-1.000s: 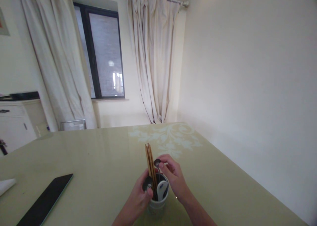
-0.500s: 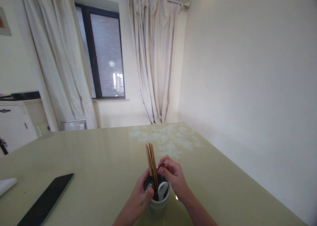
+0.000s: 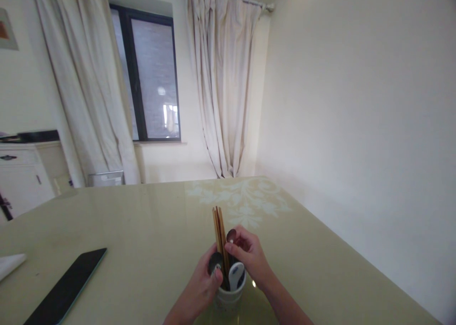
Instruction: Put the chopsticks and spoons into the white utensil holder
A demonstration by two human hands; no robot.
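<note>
A pale ceramic cup (image 3: 230, 296) stands near the front of the table, holding several wooden chopsticks (image 3: 220, 230) upright. A white spoon with a blue mark (image 3: 235, 273) leans at the cup's front right. On the left of the cup shows the dark metal bowl of another spoon (image 3: 215, 260). My left hand (image 3: 202, 282) is closed round the cup's left side, its thumb over the rim beside that metal spoon. Above the right rim, my right hand (image 3: 249, 253) pinches a small reddish metal spoon (image 3: 231, 235), bowl up; its lower end is hidden.
The greenish table (image 3: 142, 249) has a pale floral pattern at its far right. A black flat slab with a green edge (image 3: 67, 287) lies to the left, with a white object (image 3: 10, 265) beyond it. A wall (image 3: 356, 149) runs along the right edge.
The small spoon in my right hand now shows more of its bowl above the fingers. The cup and chopsticks have shifted slightly right in view, while my left hand stays on the cup.
</note>
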